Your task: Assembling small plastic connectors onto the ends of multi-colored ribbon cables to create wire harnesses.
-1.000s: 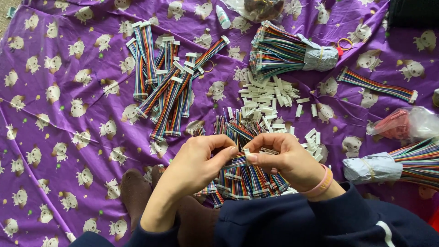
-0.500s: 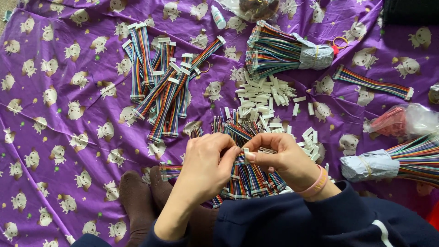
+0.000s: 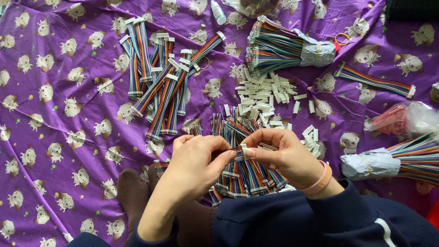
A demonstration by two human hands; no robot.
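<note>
Purple cloth: printed sheet (image 3: 55,137) spread under everything, small pale animal figures across it
Left hand: left hand (image 3: 194,167), fingers curled, thumb and forefinger pinched on the near end of a rainbow ribbon cable (image 3: 235,153)
Right hand: right hand (image 3: 286,155), pink band at the wrist, fingertips closed on a small white connector (image 3: 243,151) at the cable's tip
Key relation: cable lies between the two hands, long axis roughly left to right; connector sits at the right hand's fingertips, touching the cable end, left hand just beside it; both hands about equally near
Beneath the hands: heap of finished cables (image 3: 244,176), connectors on their ends, lying on the cloth against the lap
Loose parts: pile of white connectors (image 3: 265,93) further out, well apart from the fingers
Other stock: fanned cables (image 3: 160,87) upper left; wrapped bundle (image 3: 283,45) at top; second wrapped bundle (image 3: 393,160) at right, cut off by the edge
Hard to make out: whether the connector is fully seated, fingers cover the joint; cable's far end is lost under the left palm; clear bag (image 3: 404,119) at right, contents blurred
</note>
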